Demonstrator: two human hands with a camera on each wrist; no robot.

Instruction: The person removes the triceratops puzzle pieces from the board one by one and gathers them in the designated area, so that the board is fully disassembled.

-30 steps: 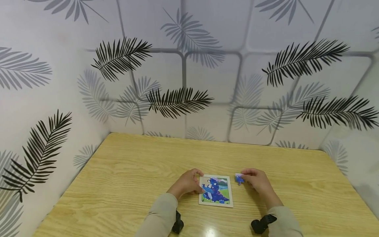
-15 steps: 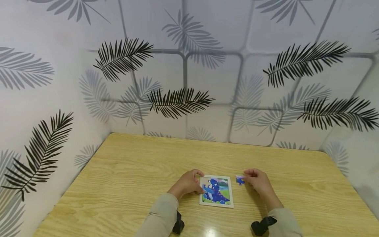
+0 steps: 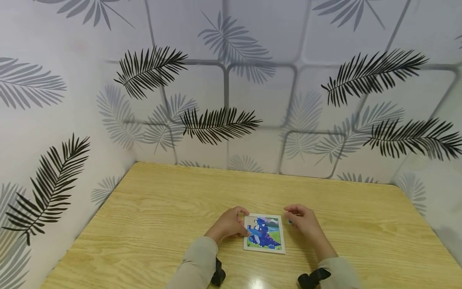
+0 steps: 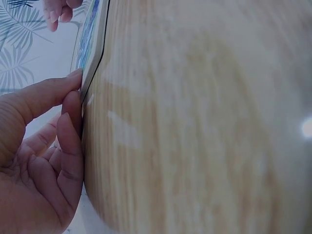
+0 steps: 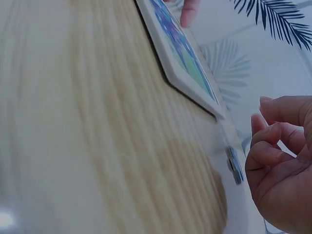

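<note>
A square jigsaw puzzle [image 3: 265, 235] in a pale frame, with a blue dinosaur picture, lies flat on the wooden table. A bare patch shows in its upper left. My left hand [image 3: 229, 222] grips its left edge, the thumb over the rim and fingers against the side. Just beyond the right side, my right hand [image 3: 304, 220] hovers with loosely bent fingers and nothing between them. A loose blue jigsaw piece [image 5: 235, 165] lies on the table below those fingers; in the head view the hand hides most of it.
The wooden table [image 3: 173, 200] runs back to a wall [image 3: 260, 152] with a leaf print. Each sleeved forearm carries a black wrist camera, the left one [image 3: 218, 273] and the right one [image 3: 313, 277] close over the table's near part.
My right hand has let go of the blue jigsaw piece and shifted left over it, now covering most of it. The left hand stays at the puzzle's edge.
</note>
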